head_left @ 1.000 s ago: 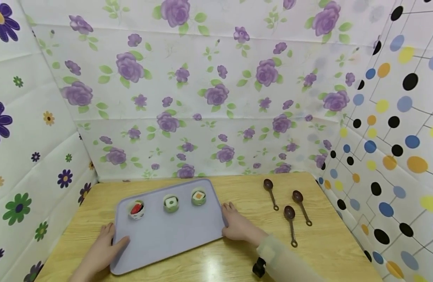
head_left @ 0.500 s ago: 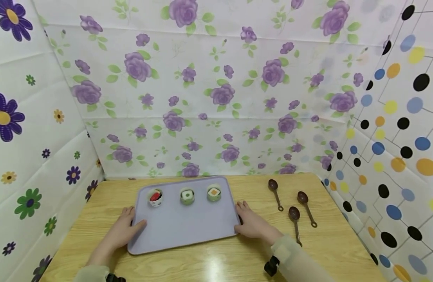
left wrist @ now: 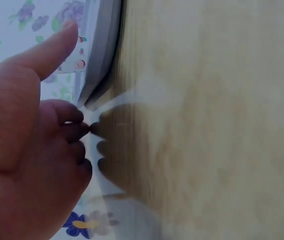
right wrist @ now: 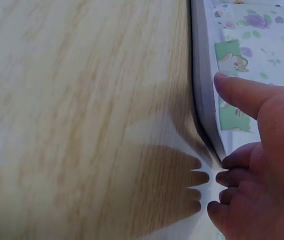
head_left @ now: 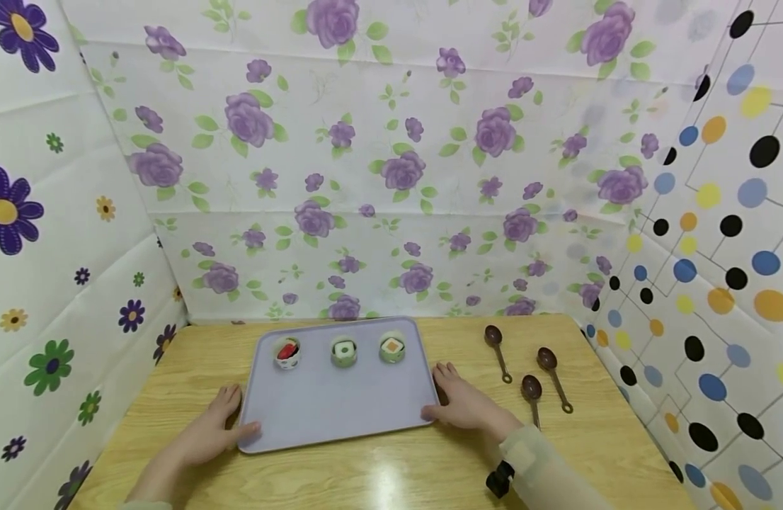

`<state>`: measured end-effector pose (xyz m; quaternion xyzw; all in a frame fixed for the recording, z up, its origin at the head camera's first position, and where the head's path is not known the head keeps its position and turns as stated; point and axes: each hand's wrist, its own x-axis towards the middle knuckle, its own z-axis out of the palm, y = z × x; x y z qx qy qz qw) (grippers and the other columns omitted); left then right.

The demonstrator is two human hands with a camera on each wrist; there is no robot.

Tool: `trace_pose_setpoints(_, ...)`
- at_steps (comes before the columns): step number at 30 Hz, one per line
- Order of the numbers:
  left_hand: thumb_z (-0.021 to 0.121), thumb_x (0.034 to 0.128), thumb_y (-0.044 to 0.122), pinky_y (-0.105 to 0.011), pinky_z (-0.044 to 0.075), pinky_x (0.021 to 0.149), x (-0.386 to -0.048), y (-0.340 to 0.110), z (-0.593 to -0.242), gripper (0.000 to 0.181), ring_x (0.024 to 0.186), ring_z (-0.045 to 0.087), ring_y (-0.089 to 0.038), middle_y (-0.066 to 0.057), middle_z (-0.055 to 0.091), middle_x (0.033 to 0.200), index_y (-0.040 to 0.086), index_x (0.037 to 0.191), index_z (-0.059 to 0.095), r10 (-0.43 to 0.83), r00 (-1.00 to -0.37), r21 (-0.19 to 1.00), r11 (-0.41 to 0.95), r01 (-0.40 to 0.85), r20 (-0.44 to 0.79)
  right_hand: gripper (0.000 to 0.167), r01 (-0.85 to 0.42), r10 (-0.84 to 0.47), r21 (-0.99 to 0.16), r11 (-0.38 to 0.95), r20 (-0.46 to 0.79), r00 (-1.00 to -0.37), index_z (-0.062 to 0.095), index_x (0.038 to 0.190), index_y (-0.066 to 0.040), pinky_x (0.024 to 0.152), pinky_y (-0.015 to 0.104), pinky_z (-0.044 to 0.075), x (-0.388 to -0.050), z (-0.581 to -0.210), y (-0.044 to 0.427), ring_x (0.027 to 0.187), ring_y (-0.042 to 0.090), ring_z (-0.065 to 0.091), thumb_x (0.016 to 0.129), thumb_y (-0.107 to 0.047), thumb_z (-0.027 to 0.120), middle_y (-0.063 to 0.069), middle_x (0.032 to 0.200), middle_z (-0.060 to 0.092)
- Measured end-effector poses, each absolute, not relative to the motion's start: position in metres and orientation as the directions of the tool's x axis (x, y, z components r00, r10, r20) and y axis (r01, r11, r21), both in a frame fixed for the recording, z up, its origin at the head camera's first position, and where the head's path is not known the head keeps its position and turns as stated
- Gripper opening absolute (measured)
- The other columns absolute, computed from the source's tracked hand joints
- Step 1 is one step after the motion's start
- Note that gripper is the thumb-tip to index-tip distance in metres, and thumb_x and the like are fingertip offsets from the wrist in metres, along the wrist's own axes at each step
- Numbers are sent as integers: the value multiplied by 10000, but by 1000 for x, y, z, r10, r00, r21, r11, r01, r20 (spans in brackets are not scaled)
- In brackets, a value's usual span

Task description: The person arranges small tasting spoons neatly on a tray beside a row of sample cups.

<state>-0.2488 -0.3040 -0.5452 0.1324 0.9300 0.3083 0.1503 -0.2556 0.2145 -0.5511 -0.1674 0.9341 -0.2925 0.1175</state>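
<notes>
A lavender tray lies flat on the wooden table, slightly askew. Along its far side stand three small cups: a white one with something red in it, a green one and another green one, each of these two with a white square piece inside. My left hand is at the tray's left side, its thumb out over the near corner and its fingers along the outside. At the right side is my right hand, thumb at the rim, fingers extended beside it. Neither hand visibly curls round the rim.
Three brown spoons lie right of the tray: one farther back, one at the right and one nearer, its handle end hidden by my right sleeve. Patterned sheets rise behind the table and at both sides.
The tray, with its cups, has slid right and away from me and turned a little, both hands alongside. Lately my left hand has shifted slightly nearer to me. The spoons stay put.
</notes>
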Motion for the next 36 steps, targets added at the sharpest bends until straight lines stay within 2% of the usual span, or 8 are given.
trace_pose_setpoints(6,789,948,513,-792,85,1185,-233,-301,-545,1142,1528,0,-657,-438,72,1675,-195,1606,181,376,-903,616,767,179,-206,995,-264,-399,-596,758,-104,-911,262,1657,77,1281,614,193,-255,-554,216,1621,454,92,995,-481,753,280,1736,188)
trace_pose_setpoints(9,826,923,494,-797,83,1180,-232,-299,-546,1187,1522,-7,-667,-455,52,1668,-217,1596,156,388,-901,614,764,198,-193,994,-277,-408,-590,758,-98,-908,263,1655,80,1279,615,197,-256,-556,217,1618,461,100,997,-482,752,288,1730,199)
trace_pose_setpoints(18,873,892,421,-792,44,1190,-238,-295,-550,1227,1542,-67,-632,-436,-13,1684,-217,1603,103,391,-901,657,732,181,-187,1000,-280,-418,-597,752,-102,-903,235,1670,59,1276,618,208,-255,-560,219,1620,457,87,998,-471,752,277,1736,193)
trace_pose_setpoints(24,888,876,405,-787,62,1192,-248,-291,-550,1236,1537,-54,-641,-447,-12,1677,-224,1598,106,400,-905,663,718,211,-145,1011,-259,-394,-588,767,-113,-912,239,1666,64,1278,604,217,-254,-561,221,1623,445,85,991,-479,758,276,1737,186)
trace_pose_setpoints(28,894,870,422,-778,59,1201,-252,-288,-551,1254,1544,-56,-629,-433,-13,1686,-213,1605,101,398,-903,662,723,198,-164,1011,-236,-374,-589,773,-123,-919,248,1667,55,1281,596,216,-253,-560,223,1627,429,83,987,-491,760,262,1744,177)
trace_pose_setpoints(36,942,798,462,-785,51,1196,-252,-284,-555,1373,1542,-62,-630,-434,-44,1682,-194,1617,58,388,-906,663,725,186,-170,999,-244,-378,-590,770,-112,-919,256,1661,67,1275,608,220,-252,-557,225,1622,443,99,991,-477,760,270,1738,188)
